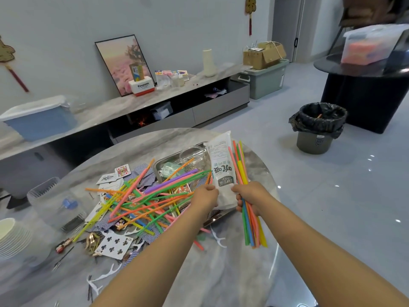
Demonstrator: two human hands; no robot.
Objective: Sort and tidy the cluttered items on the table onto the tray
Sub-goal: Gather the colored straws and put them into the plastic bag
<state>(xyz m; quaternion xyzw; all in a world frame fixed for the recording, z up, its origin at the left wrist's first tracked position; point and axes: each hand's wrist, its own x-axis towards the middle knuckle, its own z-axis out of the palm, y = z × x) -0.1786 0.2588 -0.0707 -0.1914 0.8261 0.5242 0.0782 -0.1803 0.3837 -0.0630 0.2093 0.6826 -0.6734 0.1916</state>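
A metal tray (159, 165) lies on the round marble table, holding a clear jar (193, 157), a green tape roll (170, 170) and some straws. A white straw bag (221, 165) is held above the tray's right side by both hands. My left hand (205, 196) pinches the bag's lower left edge. My right hand (251, 196) grips the bag's right edge together with a bundle of coloured straws (252, 224). A heap of loose coloured straws (141, 202) and playing cards (115, 243) sprawls left of the tray.
A clear plastic box (55, 204) and a stack of white cups (11, 235) stand at the table's left. White floss picks (104, 275) and hair clips (90, 240) litter the near side. A lined bin (318, 127) stands on the floor to the right.
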